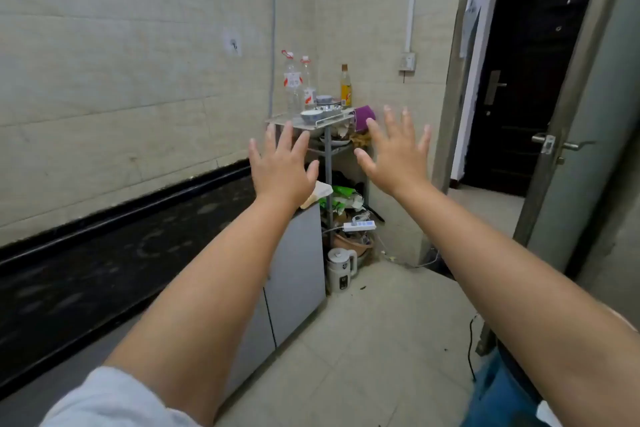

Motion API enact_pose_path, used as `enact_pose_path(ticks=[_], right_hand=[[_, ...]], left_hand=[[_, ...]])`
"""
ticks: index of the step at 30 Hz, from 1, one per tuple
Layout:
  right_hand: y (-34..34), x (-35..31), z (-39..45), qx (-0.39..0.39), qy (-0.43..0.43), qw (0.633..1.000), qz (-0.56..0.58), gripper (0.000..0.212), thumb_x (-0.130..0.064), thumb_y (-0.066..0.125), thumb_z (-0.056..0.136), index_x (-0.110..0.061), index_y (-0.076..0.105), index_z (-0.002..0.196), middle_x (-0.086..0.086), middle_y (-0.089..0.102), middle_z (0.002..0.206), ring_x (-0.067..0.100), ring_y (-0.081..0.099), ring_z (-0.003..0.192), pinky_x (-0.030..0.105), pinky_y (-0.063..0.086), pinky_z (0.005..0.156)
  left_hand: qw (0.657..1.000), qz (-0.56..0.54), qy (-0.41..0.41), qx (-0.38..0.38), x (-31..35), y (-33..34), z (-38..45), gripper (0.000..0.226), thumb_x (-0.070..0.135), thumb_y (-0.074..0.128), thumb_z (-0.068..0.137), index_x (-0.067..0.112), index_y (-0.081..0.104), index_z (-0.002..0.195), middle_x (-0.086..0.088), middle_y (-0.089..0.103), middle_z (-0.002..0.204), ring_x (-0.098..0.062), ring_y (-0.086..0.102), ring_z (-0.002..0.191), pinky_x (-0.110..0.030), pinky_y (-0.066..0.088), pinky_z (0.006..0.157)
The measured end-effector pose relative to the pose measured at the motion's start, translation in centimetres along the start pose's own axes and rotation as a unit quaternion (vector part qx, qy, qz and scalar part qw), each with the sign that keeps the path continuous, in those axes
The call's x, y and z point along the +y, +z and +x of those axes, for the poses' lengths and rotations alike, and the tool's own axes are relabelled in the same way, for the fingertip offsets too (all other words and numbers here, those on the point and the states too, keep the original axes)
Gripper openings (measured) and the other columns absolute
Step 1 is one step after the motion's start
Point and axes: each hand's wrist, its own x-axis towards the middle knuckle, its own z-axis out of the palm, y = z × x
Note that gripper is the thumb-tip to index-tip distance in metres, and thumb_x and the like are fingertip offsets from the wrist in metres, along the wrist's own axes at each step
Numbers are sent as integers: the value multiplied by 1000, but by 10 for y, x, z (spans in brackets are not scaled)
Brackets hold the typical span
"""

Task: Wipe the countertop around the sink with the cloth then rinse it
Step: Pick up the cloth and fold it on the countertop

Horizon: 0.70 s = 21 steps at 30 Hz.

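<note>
A dark, wet-marked countertop (121, 253) runs along the tiled wall at left.

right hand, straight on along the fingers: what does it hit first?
Probably the purple cloth hanging at the rack corner: the right hand is open, fingertips pointing up and forward at it. Depth is unclear; the tiled wall lies behind.

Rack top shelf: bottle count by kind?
Clear plastic bottles with red caps: 2
Bottle of yellow liquid: 1
Total: 3
</note>
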Motion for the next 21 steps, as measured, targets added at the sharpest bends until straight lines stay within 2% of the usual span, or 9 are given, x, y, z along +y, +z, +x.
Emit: enact_pose_path(ticks=[3, 9, 14, 21], right_hand=[[28, 6, -3, -45, -8, 998, -43, 54, -41, 38, 95, -20, 29, 144, 2, 9, 157, 27, 0, 145, 61, -2, 111], [103, 29, 5, -121, 5, 992, -33, 50, -39, 39, 95, -18, 34, 141, 2, 17, 155, 26, 4, 145, 60, 0, 111], [174, 43, 41, -165, 7, 986, -37, 52, -43, 39, 95, -19, 35, 141, 4, 17, 155, 24, 5, 145, 59, -1, 111], [276, 51, 137, -207, 10, 978, -35, 51, -42, 38, 95, -19, 36, 140, 1, 21, 154, 22, 9, 144, 55, 3, 113]], left_hand=[[998, 6, -1, -55, 7, 31, -4, 56, 44, 38, 94, 25, 22, 145, -2, 17, 154, -26, 9, 142, -49, 9, 112], [993, 11, -6, -118, 8, 105, 4, 53, 40, 41, 93, 22, 28, 141, -2, 31, 147, -26, 20, 137, -48, 13, 111], [987, 10, -20, -161, -1, 173, 42, 55, 41, 37, 95, 23, 23, 144, -1, 26, 150, -26, 12, 141, -48, 10, 112], [976, 2, -49, -211, -39, 273, 132, 53, 41, 34, 96, 24, 21, 145, -1, 20, 153, -26, 8, 142, -46, 8, 113]])
